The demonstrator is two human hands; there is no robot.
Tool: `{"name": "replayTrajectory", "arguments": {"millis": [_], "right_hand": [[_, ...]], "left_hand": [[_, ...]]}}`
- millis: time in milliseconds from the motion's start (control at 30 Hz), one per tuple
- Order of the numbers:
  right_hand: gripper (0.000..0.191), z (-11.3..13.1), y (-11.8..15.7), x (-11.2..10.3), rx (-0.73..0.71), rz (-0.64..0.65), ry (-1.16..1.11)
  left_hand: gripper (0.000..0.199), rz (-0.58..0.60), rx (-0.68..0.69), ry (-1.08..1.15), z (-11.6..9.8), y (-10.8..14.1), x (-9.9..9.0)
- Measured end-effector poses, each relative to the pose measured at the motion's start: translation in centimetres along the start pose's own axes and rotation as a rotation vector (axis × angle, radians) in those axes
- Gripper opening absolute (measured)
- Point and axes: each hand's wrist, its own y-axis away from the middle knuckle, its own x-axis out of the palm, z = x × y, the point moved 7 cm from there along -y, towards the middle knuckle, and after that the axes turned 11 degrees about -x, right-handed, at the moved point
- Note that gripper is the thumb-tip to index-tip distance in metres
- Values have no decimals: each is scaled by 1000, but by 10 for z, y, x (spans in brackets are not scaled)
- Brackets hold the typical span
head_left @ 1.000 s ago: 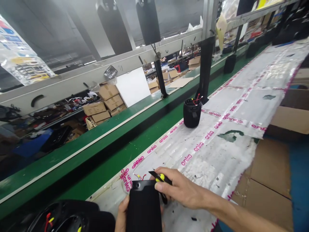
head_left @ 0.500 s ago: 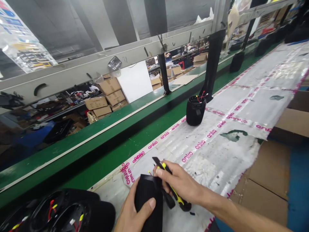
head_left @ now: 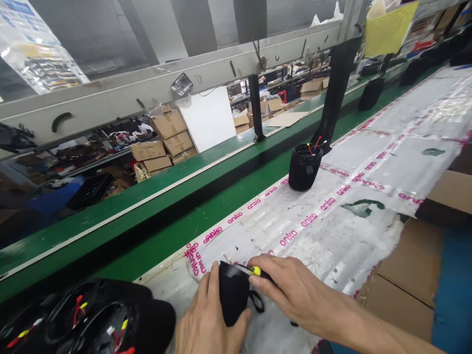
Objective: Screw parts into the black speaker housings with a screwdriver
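Note:
My left hand [head_left: 210, 314] wraps round a black fabric-covered housing [head_left: 234, 295], which looks like a speaker body, with a strap loop at its right side and thin wires at its far end. In my right hand [head_left: 291, 285] is a black and yellow utility knife [head_left: 255, 271]. Its blade end lies at the upper rim of the housing, and most of the handle is hidden under my fingers. Another black housing [head_left: 305, 167] stands upright farther along the bench, red and yellow wires poking from its open top.
Several open black housings [head_left: 158, 319] with coloured wires sit at the lower left. White plastic sheeting printed in pink [head_left: 309, 241] covers the bench. A green conveyor channel [head_left: 177, 221] runs behind it. Cardboard boxes [head_left: 405, 265] lie at the right. A grey beam [head_left: 121, 101] crosses above.
My right hand has turned the knife and brought its blade end onto the housing's rim. My left hand has tilted the housing. A yellow basket has come into sight at the upper right.

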Motion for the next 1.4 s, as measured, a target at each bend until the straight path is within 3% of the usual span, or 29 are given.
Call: {"name": "replayTrajectory", "arguments": {"millis": [200,300,567,767,933,1400], "right_hand": [[21,3,0,11,-66,344,356],[13,4,-2,15,-72,425,405],[7,7,-1,19,-127,382,474],[7,9,4,23,-130,423,536],[6,12,7,26,-150,364,647],[10,9,1,48,-24,387,641]], "left_hand": [[77,-155,91,-209,-16,12,6],[71,-218,127,-262,-19,13,7],[68,-261,147,-297,-23,13,4],[70,-261,153,-286,-25,14,8],[69,-280,160,-287,-25,16,13],[69,-289,174,-349,-29,11,24]]}}
